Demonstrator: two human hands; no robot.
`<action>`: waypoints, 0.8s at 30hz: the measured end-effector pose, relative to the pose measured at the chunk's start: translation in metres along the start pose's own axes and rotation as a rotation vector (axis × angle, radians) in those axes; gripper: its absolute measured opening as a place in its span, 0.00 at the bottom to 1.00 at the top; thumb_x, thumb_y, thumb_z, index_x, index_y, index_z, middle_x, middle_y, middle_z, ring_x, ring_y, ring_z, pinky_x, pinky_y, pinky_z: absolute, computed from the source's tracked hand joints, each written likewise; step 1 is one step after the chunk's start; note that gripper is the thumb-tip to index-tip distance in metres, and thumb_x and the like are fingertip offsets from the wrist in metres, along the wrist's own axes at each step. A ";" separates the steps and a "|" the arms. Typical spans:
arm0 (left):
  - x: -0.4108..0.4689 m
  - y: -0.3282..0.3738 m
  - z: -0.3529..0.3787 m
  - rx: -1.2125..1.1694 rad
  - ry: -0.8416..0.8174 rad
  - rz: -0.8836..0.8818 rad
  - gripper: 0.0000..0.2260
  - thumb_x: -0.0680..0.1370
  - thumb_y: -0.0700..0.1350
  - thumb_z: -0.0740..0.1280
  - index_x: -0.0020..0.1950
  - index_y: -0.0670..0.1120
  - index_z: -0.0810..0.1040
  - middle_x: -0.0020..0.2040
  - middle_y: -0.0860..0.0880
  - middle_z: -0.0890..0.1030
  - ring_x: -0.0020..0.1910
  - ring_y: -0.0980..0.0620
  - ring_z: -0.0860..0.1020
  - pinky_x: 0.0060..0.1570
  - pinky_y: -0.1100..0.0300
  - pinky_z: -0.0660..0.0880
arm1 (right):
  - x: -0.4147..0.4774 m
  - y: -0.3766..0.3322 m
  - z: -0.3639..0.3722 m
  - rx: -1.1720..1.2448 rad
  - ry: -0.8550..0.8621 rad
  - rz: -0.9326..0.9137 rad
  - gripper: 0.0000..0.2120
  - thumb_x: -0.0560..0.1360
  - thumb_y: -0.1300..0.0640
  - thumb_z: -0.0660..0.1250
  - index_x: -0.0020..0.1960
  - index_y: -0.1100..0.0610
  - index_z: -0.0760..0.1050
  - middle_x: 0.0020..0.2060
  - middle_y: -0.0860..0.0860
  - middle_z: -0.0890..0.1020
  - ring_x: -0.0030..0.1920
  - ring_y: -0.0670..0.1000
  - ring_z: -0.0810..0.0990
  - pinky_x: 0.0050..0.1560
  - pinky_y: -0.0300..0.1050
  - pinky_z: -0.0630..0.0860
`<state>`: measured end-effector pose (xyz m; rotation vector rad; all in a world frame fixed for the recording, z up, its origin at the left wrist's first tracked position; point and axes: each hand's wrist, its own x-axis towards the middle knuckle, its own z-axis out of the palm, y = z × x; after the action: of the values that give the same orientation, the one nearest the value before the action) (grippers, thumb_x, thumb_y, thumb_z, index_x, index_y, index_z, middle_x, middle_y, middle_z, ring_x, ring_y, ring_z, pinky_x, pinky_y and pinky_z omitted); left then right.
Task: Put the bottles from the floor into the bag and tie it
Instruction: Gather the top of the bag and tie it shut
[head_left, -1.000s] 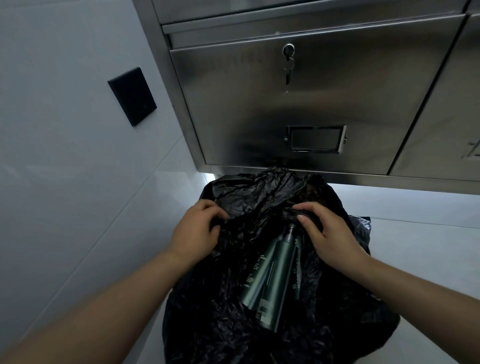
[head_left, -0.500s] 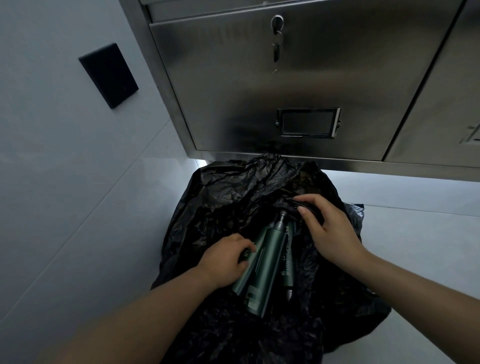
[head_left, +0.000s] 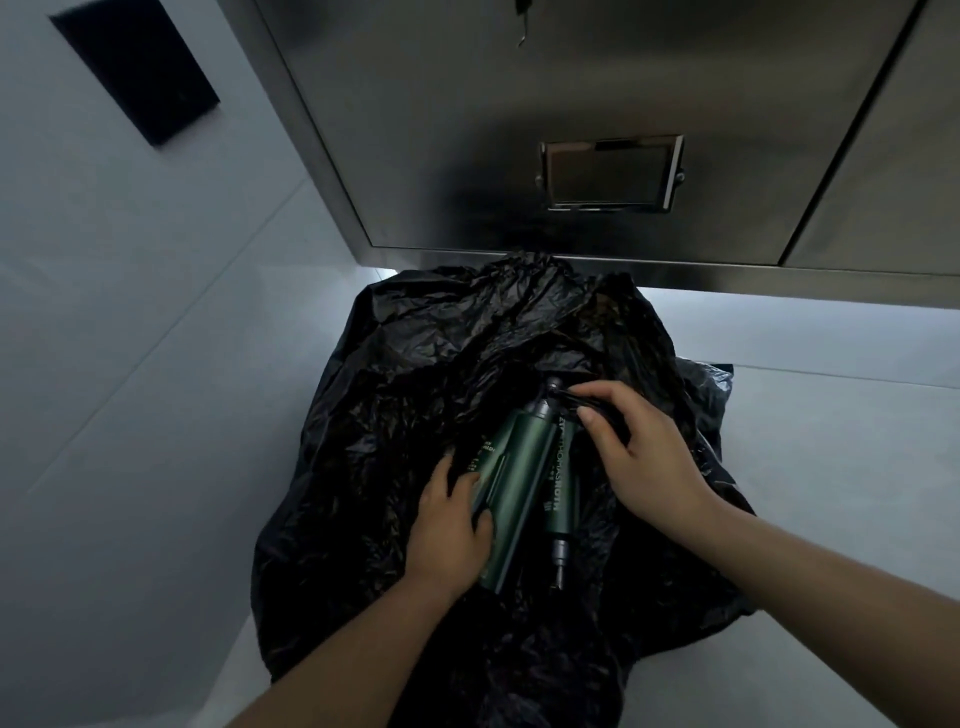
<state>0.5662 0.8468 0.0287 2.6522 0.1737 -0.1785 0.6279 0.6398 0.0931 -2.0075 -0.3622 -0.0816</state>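
Observation:
A crumpled black plastic bag lies spread on the pale floor. Dark green bottles lie in its folds: a large one pointing up and right, a slimmer one beside it with white lettering and its pump end toward me, and part of a third at the left. My left hand grips the lower side of the green bottles. My right hand pinches a fold of the bag near the large bottle's cap.
A stainless steel cabinet with a label holder stands just behind the bag. A black wall plate is on the pale wall at the left. Pale floor lies to the right of the bag.
My left hand left the bag's edge and came down onto the bottles. My right hand stayed pinching the bag by the cap. The view tilted downward and closer.

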 end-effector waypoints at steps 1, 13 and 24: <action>0.002 0.001 0.000 0.010 0.012 0.000 0.19 0.79 0.48 0.59 0.70 0.49 0.64 0.78 0.48 0.49 0.74 0.47 0.55 0.68 0.58 0.63 | 0.000 0.001 -0.001 0.003 0.004 0.000 0.10 0.78 0.55 0.61 0.58 0.50 0.74 0.50 0.42 0.78 0.50 0.36 0.74 0.46 0.23 0.66; 0.004 0.009 0.003 -0.088 -0.054 -0.087 0.20 0.79 0.40 0.59 0.71 0.46 0.63 0.77 0.44 0.49 0.71 0.44 0.61 0.70 0.57 0.63 | -0.003 0.008 -0.004 0.003 0.041 0.033 0.09 0.78 0.55 0.62 0.57 0.50 0.75 0.50 0.44 0.80 0.51 0.38 0.76 0.49 0.24 0.67; -0.008 0.015 -0.031 -0.227 -0.142 -0.001 0.24 0.75 0.33 0.60 0.69 0.50 0.65 0.54 0.50 0.77 0.46 0.58 0.74 0.44 0.77 0.69 | 0.003 -0.006 -0.002 0.037 0.020 0.005 0.10 0.78 0.56 0.62 0.58 0.51 0.75 0.51 0.44 0.79 0.52 0.40 0.76 0.51 0.27 0.69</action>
<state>0.5634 0.8468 0.0639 2.4040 0.1395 -0.3271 0.6293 0.6416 0.0999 -1.9698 -0.3433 -0.0909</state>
